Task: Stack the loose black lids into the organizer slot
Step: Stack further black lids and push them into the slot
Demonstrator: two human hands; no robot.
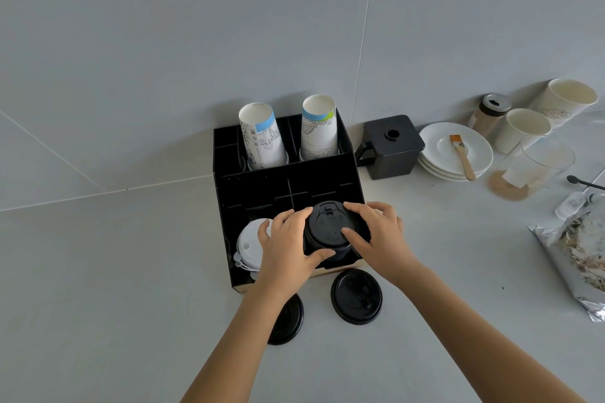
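Note:
A black organizer (262, 183) stands on the counter against the wall. In its front right slot sits a stack of black lids (329, 229). My left hand (288, 249) grips the stack's left side, thumb under its front edge. My right hand (376, 235) holds its right side, fingers on the top lid. Two loose black lids lie on the counter in front: one (357, 298) in plain sight, the other (288, 321) partly hidden under my left forearm.
White lids (248, 245) fill the front left slot. Two upturned paper cup stacks (262, 137) (319, 127) stand in the rear slots. To the right are a black box (389, 147), stacked saucers with a brush (455, 150), cups (523, 127), a glass jug and a foil bag (579, 252).

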